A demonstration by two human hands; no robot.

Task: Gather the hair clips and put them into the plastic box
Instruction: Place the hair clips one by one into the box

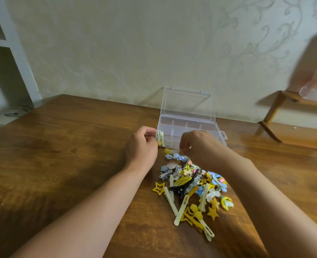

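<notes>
A clear plastic box (206,127) with dividers stands open at the far side of the wooden table, its lid (187,105) leaning back toward the wall. A pile of hair clips (193,185), mostly yellow, cream and blue, lies on the table in front of it. My left hand (141,146) holds pale cream clips (160,138) at the box's left front corner. My right hand (198,146) is just in front of the box, above the far end of the pile, fingers curled down; what its fingertips pinch is hidden. A small yellow clip (167,151) lies between the hands.
The brown wooden table (70,155) stretches wide to the left. A wooden rack (284,118) with a plastic bag (316,90) stands at the right. White shelves (3,41) are at the far left. The papered wall is right behind the box.
</notes>
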